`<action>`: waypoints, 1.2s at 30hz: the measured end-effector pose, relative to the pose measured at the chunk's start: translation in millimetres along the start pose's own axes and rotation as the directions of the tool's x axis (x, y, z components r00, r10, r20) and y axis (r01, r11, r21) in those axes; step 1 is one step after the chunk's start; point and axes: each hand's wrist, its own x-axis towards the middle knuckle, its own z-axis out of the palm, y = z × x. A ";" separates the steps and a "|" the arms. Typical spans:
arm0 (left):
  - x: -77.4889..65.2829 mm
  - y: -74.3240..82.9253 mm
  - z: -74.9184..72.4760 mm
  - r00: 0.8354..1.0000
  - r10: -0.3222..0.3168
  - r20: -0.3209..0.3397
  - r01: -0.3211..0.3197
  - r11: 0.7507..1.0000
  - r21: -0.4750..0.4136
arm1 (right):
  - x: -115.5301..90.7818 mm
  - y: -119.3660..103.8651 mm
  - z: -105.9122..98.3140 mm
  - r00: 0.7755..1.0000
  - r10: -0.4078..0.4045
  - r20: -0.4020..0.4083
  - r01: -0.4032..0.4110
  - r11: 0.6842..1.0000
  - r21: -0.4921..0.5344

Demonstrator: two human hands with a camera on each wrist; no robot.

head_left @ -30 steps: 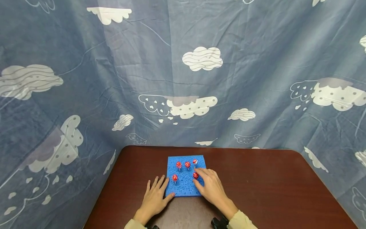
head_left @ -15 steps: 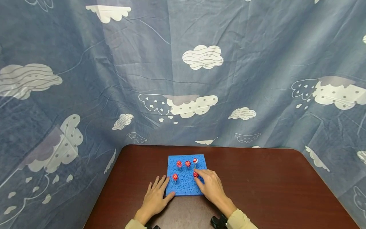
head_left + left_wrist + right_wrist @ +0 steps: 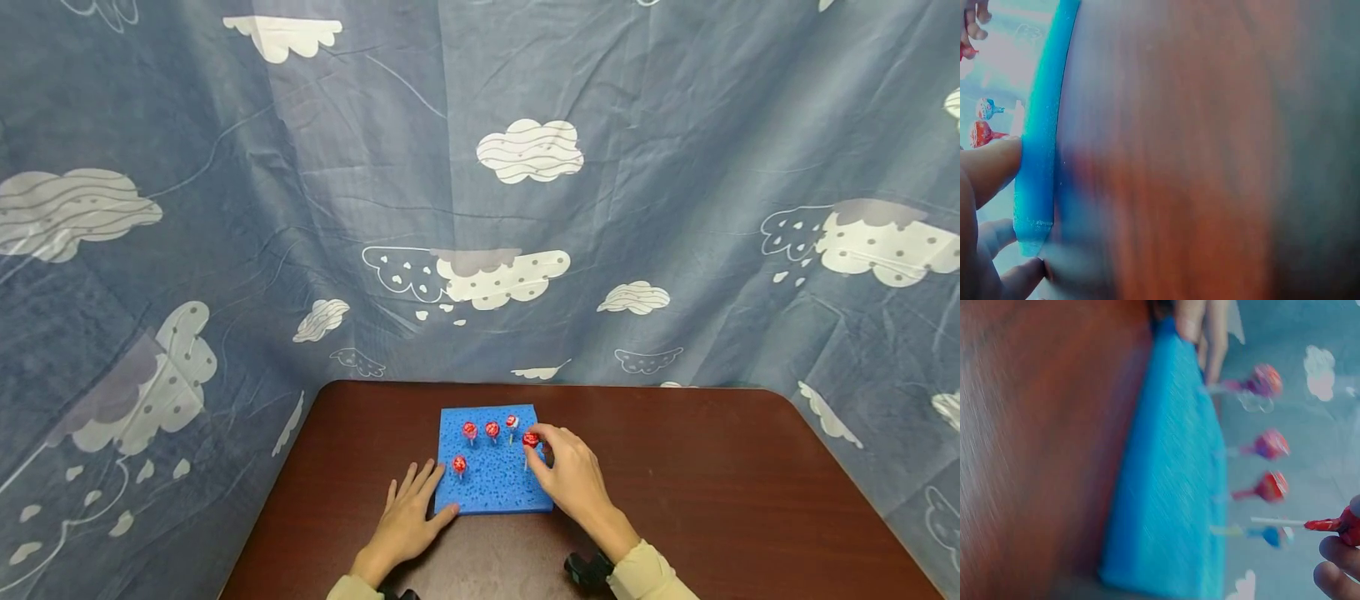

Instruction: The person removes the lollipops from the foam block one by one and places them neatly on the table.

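Now, right hand: over the 3 o'clock edge of the blue foam board, thumb and fingertips pinching the head of the held lollipop.
Held lollipop: toward 2 o'clock from the board's centre, red head uppermost, its white stick bare to the tip; seen from the right wrist, that tip stands apart from the foam.
Left hand: at 8 o'clock, well apart from the right, gripping nothing; fingers spread and nearly straight against the 9 o'clock edge, thumb at the 7 o'clock corner, probably to steady the board.
Standing lollipops: four upright in the foam, namely the 9 o'clock lollipop, the 11 o'clock lollipop, the 12 o'clock lollipop and the 1 o'clock lollipop, whose wrapper shows more white.
Step in hand: handling one lollipop clear of the foam, I judge; whether it is coming out or going in cannot be told.
Next move, if planting: calls for the stick squared over a chosen spot, then a straight push with the left hand bracing.
Next move, if removing: calls for a lift out toward 3 o'clock, avoiding the nearby 1 o'clock lollipop.
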 end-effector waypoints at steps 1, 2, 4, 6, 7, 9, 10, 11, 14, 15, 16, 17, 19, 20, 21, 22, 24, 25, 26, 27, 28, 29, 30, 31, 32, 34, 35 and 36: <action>-0.3 -0.3 -0.5 1.000 -0.002 0.008 0.002 1.000 -0.013 | 2.0 3.9 -3.8 1.000 0.005 -0.005 -0.005 1.000 -0.004; -0.5 -0.6 -0.9 1.000 -0.003 0.013 0.004 1.000 -0.027 | 4.0 8.2 -7.4 1.000 0.012 -0.010 -0.012 1.000 -0.010; -1.2 -0.7 -1.9 1.000 -0.004 0.020 0.005 0.999 -0.048 | 7.3 18.5 -12.9 1.000 0.027 -0.016 -0.027 0.999 -0.027; -1.5 -1.0 -2.7 1.000 -0.004 0.026 0.006 0.998 -0.059 | 9.2 29.1 -16.1 0.999 0.045 -0.011 -0.045 0.998 -0.045; -1.7 -1.0 -3.1 1.000 -0.006 0.030 0.008 0.998 -0.062 | 9.6 34.3 -16.8 0.998 0.056 0.000 -0.055 0.997 -0.053; -1.9 -1.4 -3.6 0.999 -0.004 0.034 0.007 0.997 -0.072 | 9.4 43.9 -16.3 0.996 0.085 0.035 -0.082 0.994 -0.066; -1.8 -1.8 -3.9 0.999 -0.002 0.035 0.005 0.997 -0.077 | 8.9 47.9 -15.4 0.993 0.104 0.059 -0.099 0.992 -0.072; -1.8 -2.2 -4.1 0.999 0.000 0.036 0.003 0.997 -0.081 | 8.3 51.3 -14.3 0.988 0.124 0.087 -0.117 0.990 -0.077; -1.5 -2.8 -4.9 0.999 0.008 0.038 -0.004 0.996 -0.090 | 5.4 59.5 -9.7 0.967 0.190 0.169 -0.179 0.980 -0.082; -1.3 -3.1 -4.9 0.999 0.010 0.038 -0.007 0.996 -0.090 | 4.3 61.6 -8.1 0.957 0.214 0.195 -0.201 0.976 -0.083; -1.2 -3.3 -4.8 0.999 0.016 0.034 -0.012 0.996 -0.094 | 3.1 63.5 -6.4 0.949 0.232 0.215 -0.218 0.972 -0.086; -1.0 -3.6 -4.6 0.999 0.018 0.032 -0.015 0.995 -0.095 | 2.0 65.4 -4.6 0.941 0.246 0.230 -0.232 0.969 -0.088; -1.0 -3.5 -4.4 0.999 0.027 0.026 -0.024 0.995 -0.097 | 0.0 68.9 -0.9 0.931 0.265 0.251 -0.249 0.964 -0.096; -0.9 -3.7 -4.1 0.999 0.028 0.022 -0.026 0.995 -0.099 | -0.8 70.4 0.8 0.927 0.271 0.259 -0.254 0.962 -0.096; -1.0 -3.8 -3.9 0.999 0.030 0.019 -0.028 0.995 -0.100 | -1.5 71.9 2.6 0.924 0.275 0.265 -0.258 0.961 -0.098; -1.0 -3.8 -3.9 0.999 0.034 0.015 -0.032 0.994 -0.103 | -2.0 73.2 4.3 0.923 0.276 0.268 -0.258 0.961 -0.098; -1.0 -3.9 -4.3 0.999 0.031 0.021 -0.028 0.994 -0.107 | -2.8 74.9 7.1 0.921 0.277 0.273 -0.260 0.961 -0.095; -1.0 -4.0 -4.6 0.999 0.031 0.024 -0.028 0.994 -0.110 | -2.9 75.5 8.2 0.920 0.278 0.278 -0.262 0.961 -0.094; -0.9 -4.2 -4.9 0.999 0.027 0.027 -0.024 0.994 -0.111 | -3.0 76.3 9.3 0.918 0.280 0.281 -0.265 0.960 -0.092; -0.7 -4.4 -5.1 0.999 0.029 0.031 -0.025 0.993 -0.112 | -3.0 76.9 10.3 0.916 0.281 0.285 -0.266 0.960 -0.091; -0.7 -4.6 -5.4 0.999 0.029 0.035 -0.025 0.993 -0.115 | -3.1 77.4 11.2 0.916 0.281 0.287 -0.266 0.960 -0.093; -0.6 -4.9 -5.5 0.999 0.029 0.040 -0.024 0.993 -0.112 | -3.2 77.8 11.9 0.914 0.282 0.291 -0.267 0.959 -0.091; -0.5 -5.4 -5.3 0.999 0.030 0.041 -0.026 0.994 -0.111 | -3.5 78.3 12.6 0.912 0.283 0.295 -0.268 0.959 -0.093; -0.6 -5.7 -5.3 0.999 0.030 0.043 -0.025 0.994 -0.108 | -3.7 78.6 13.2 0.911 0.283 0.299 -0.268 0.959 -0.091; -0.6 -6.1 -4.9 0.999 0.030 0.044 -0.025 0.994 -0.104 | -4.2 78.9 14.0 0.911 0.281 0.301 -0.266 0.960 -0.089; -1.1 -6.3 -4.8 0.999 0.030 0.045 -0.025 0.994 -0.104 | -5.3 79.1 15.1 0.909 0.282 0.307 -0.268 0.959 -0.088; -1.5 -7.0 -4.1 0.998 0.031 0.047 -0.026 0.994 -0.103 | -6.0 78.9 15.4 0.905 0.287 0.313 -0.274 0.958 -0.086; -2.0 -7.1 -3.7 0.998 0.032 0.050 -0.026 0.994 -0.105 | -6.8 79.3 15.7 0.902 0.292 0.318 -0.278 0.956 -0.089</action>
